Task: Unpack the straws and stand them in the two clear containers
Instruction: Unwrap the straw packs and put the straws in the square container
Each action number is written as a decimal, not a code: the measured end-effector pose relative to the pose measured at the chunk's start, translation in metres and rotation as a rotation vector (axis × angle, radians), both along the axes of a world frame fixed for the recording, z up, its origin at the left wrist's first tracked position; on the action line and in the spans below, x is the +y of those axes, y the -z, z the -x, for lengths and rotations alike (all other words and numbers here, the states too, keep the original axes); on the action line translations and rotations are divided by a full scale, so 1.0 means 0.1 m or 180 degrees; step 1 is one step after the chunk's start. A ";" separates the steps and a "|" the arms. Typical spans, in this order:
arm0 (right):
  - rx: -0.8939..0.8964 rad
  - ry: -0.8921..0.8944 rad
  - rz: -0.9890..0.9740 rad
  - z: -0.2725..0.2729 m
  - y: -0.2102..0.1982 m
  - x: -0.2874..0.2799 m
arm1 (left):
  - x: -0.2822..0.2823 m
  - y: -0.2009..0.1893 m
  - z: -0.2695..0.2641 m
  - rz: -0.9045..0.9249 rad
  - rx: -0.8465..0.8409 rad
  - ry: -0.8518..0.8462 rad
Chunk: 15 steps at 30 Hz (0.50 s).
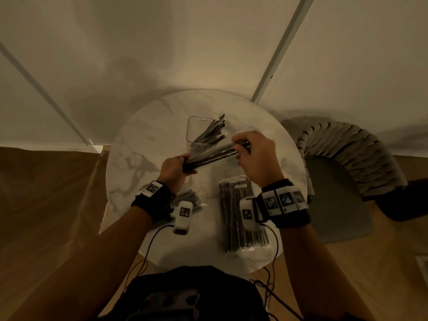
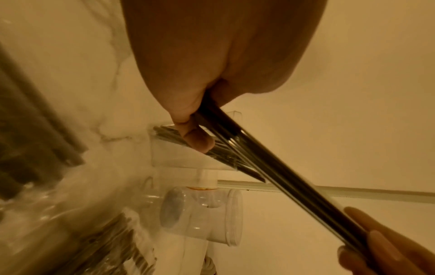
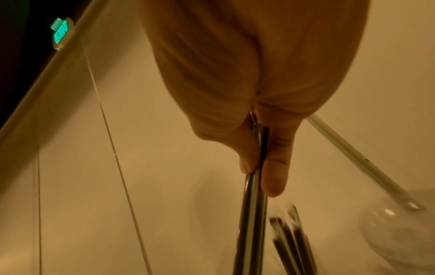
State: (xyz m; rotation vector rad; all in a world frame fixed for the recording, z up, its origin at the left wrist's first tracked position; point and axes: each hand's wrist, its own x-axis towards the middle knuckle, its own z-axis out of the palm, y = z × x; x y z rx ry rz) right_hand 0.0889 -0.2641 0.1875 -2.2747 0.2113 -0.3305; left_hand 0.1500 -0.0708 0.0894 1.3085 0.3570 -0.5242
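Round marble table, dim warm light. The person holds one bundle of dark straws in the air over the table, between both hands, slanting up from left to right.

The left hand grips the lower end, fingers curled round it; the left wrist view shows thumb and fingers closed on the stems, the bundle running down and away to the other hand. The right hand pinches the upper end; in the right wrist view thumb and forefinger press either side of the glossy stems. The sheen suggests a clear wrapper, but this cannot be told for sure.

Behind the bundle stands a square clear container with dark straws leaning in it toward the right. A round clear container sits just beyond the right hand, mostly hidden; the left wrist view shows it apart from the square one, contents unclear.

On the near side of the table lies a flat sealed pack of straws, partly under the right wrist. A smaller pack lies under the left wrist. A ribbed chair stands right of the table.
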 end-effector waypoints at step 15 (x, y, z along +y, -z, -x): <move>-0.0270 -0.0054 0.0723 -0.82 -0.58 -0.33 | -0.06 -0.03 -0.78 -0.2227 -0.1457 0.0409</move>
